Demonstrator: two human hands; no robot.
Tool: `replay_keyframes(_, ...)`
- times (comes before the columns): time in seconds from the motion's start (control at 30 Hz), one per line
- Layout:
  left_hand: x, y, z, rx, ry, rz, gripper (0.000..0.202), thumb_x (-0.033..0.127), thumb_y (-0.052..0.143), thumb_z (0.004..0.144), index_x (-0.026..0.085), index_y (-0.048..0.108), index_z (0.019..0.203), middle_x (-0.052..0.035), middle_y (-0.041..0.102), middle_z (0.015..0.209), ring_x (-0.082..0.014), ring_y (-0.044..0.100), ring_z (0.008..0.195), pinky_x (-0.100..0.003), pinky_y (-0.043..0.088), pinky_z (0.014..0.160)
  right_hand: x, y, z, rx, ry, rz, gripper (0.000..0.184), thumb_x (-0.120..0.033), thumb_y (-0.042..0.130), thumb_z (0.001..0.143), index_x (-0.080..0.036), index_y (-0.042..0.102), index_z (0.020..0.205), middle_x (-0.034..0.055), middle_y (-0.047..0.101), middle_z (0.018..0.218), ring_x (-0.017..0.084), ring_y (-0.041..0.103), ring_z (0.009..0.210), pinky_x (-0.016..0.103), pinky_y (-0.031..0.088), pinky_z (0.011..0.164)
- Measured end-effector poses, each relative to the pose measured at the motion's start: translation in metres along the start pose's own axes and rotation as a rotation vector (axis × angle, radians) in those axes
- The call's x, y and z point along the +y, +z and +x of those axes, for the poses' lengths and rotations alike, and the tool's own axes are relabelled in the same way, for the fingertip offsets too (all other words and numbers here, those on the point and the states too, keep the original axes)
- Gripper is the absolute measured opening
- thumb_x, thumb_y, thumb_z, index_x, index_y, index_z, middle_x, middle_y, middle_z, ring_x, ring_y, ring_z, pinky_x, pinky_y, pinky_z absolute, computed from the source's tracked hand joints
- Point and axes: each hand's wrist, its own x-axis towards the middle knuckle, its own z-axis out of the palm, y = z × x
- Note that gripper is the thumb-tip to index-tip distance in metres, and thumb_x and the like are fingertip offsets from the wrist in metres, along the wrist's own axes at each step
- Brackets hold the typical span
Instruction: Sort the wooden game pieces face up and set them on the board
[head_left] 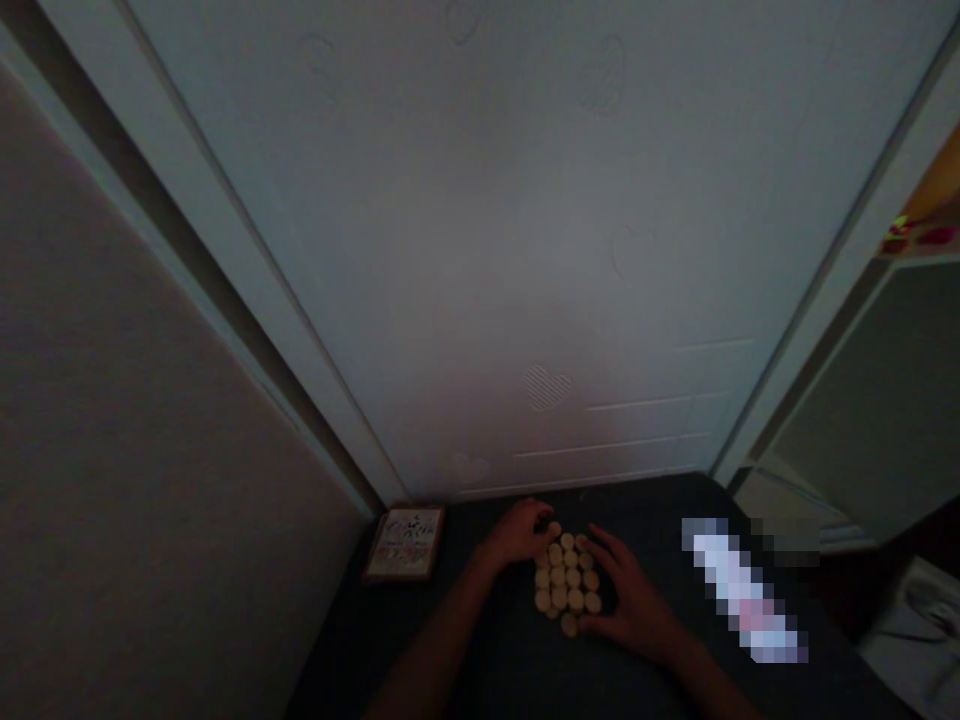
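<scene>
Several round pale wooden discs (567, 585) lie packed together in a cluster on a dark surface (465, 660). My left hand (516, 533) rests at the cluster's upper left, fingers curled against the top discs. My right hand (631, 592) lies along the cluster's right side, fingers stretched toward the discs and thumb near the lowest disc (569, 625). The two hands enclose the group from both sides. The light is dim and the finger details are hard to read.
A small square box with a printed lid (405, 542) sits left of the hands. A pixelated strip (742, 590) lies to the right. A white door with heart shapes (525, 250) stands close behind, a grey wall (112, 450) at left.
</scene>
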Motion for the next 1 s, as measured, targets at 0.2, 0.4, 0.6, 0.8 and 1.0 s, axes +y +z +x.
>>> replay_keyframes(0.2, 0.003, 0.000, 0.022, -0.099, 0.013, 0.058, 0.031, 0.031, 0.065, 0.082, 0.019, 0.076, 0.108, -0.0078, 0.075, 0.102, -0.0224, 0.069, 0.092, -0.030, 0.052, 0.084, 0.000, -0.001, -0.001, 0.018, 0.026, 0.021, 0.097, -0.061, 0.080, 0.071, -0.031, 0.040, 0.154, 0.0127, 0.029, 0.163, 0.038, 0.033, 0.147, 0.057, 0.035, 0.117)
replay_keyframes(0.4, 0.002, -0.008, 0.028, -0.137, 0.013, 0.060, 0.024, 0.027, 0.063, 0.082, 0.020, 0.076, 0.101, -0.0062, 0.077, 0.099, -0.0213, 0.068, 0.091, -0.028, 0.050, 0.082, -0.001, -0.001, -0.002, 0.029, 0.031, 0.039, 0.091, -0.062, 0.076, 0.076, -0.031, 0.041, 0.153, 0.0125, 0.030, 0.162, 0.037, 0.033, 0.147, 0.056, 0.035, 0.118)
replay_keyframes(0.6, -0.002, -0.016, 0.021, -0.228, 0.042, -0.006, 0.027, 0.032, 0.063, 0.083, 0.019, 0.077, 0.102, -0.0045, 0.077, 0.098, -0.0187, 0.069, 0.086, -0.024, 0.050, 0.074, -0.004, -0.002, -0.002, 0.036, 0.052, 0.055, 0.090, -0.059, 0.078, 0.074, -0.031, 0.043, 0.152, 0.0123, 0.033, 0.161, 0.037, 0.036, 0.146, 0.056, 0.037, 0.117)
replay_keyframes(0.8, -0.002, -0.014, 0.011, -0.304, 0.051, -0.057, 0.030, 0.027, 0.067, 0.079, 0.019, 0.076, 0.106, -0.0037, 0.078, 0.098, -0.0186, 0.070, 0.086, -0.023, 0.051, 0.072, -0.006, -0.003, -0.003, 0.049, 0.049, 0.048, 0.091, -0.060, 0.078, 0.074, -0.030, 0.042, 0.152, 0.0113, 0.032, 0.162, 0.034, 0.035, 0.147, 0.052, 0.035, 0.119)
replay_keyframes(1.0, 0.004, -0.016, 0.002, -0.291, 0.051, -0.078, 0.037, 0.038, 0.065, 0.085, 0.018, 0.074, 0.115, -0.0074, 0.076, 0.109, -0.0210, 0.070, 0.095, -0.027, 0.053, 0.081, -0.004, -0.002, -0.002, 0.029, 0.056, 0.027, 0.091, -0.061, 0.077, 0.074, -0.030, 0.043, 0.152, 0.0115, 0.032, 0.163, 0.036, 0.035, 0.147, 0.053, 0.036, 0.117)
